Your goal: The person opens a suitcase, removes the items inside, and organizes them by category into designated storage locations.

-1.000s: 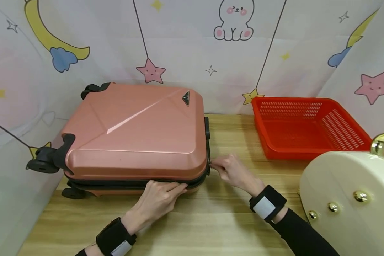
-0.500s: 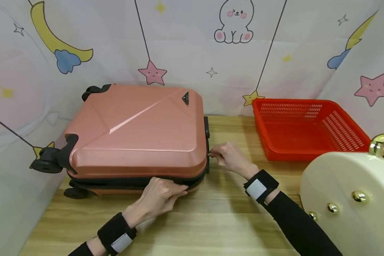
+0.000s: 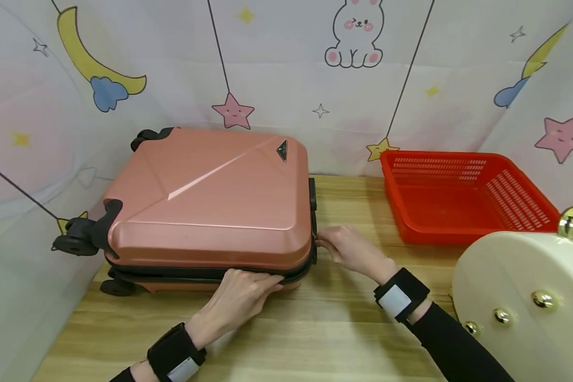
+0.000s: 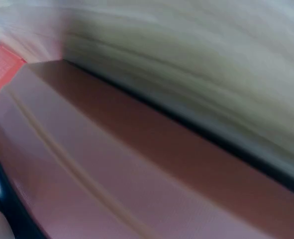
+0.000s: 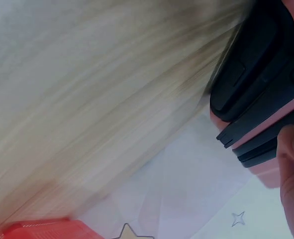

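A pink hard-shell suitcase [image 3: 219,196] lies flat on the wooden tabletop [image 3: 286,345], left of centre, its black wheels [image 3: 76,239] jutting toward the left side of the frame. Someone in black sleeves is busy at its nearer right corner. The left hand [image 3: 241,297], at lower centre, lays its fingers fairly straight along the black seam [image 3: 186,274], touching it. The right hand [image 3: 350,249], right of centre, has thumb and forefinger pinched on a small zipper pull [image 3: 316,238] at the suitcase's right edge. Over at right sits a red basket [image 3: 463,236], well apart from the suitcase; at lower right, just in front of it, stands a cream, round-topped object [image 3: 496,270] with gold knobs [image 3: 543,299].
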`<state>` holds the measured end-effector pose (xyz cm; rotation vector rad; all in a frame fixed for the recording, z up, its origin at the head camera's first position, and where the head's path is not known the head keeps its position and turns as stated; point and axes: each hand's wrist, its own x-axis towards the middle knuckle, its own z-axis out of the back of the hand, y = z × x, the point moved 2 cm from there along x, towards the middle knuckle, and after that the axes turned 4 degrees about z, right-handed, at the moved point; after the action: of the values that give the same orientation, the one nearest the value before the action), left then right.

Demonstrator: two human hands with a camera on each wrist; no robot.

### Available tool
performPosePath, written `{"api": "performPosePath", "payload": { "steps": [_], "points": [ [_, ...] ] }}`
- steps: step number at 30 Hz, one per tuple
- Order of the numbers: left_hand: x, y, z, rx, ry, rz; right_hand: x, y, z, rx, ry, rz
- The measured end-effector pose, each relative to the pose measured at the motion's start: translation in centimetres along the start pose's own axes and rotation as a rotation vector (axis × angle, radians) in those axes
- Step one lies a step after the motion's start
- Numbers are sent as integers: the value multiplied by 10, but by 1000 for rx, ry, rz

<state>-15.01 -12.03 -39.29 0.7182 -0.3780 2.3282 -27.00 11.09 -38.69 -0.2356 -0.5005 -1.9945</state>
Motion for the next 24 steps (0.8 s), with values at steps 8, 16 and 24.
{"api": "performPosePath", "payload": {
  "steps": [8, 16, 24],
  "points": [
    [-1, 0, -4, -7, -47, 24, -24, 34, -2, -44, -112, 172],
    [-1, -3, -4, 2, -2, 62, -32, 45, -7, -32, -122, 128],
    [-3, -5, -9, 87, -5, 55, -32, 44, -11, 72, -157, 96]
  ]
}}
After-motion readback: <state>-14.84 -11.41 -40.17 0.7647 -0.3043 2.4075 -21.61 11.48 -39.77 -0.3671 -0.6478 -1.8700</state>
